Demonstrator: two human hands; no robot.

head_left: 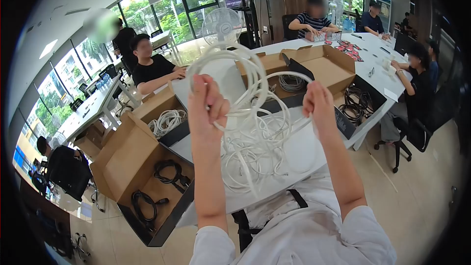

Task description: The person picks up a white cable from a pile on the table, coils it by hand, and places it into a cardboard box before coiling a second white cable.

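Note:
My left hand (208, 102) is raised over the table with its fingers closed around a coil of white cable (261, 76), which stands up in several wide loops. To the right, at about the same height, my right hand (319, 107) pinches a stretch of white cable that arcs across from the coil. A tangled pile of white cables (262, 140) lies below and between my hands on the white table (301, 153). Some strands hang from the left hand down in front of this pile.
Around the pile stand open cardboard boxes: one with black cables (144, 206), another with a white cable coil (168, 121), one with grey cable (291, 83), and one with black cables (354, 105). Several people sit around the tables. A fan (221, 23) stands behind.

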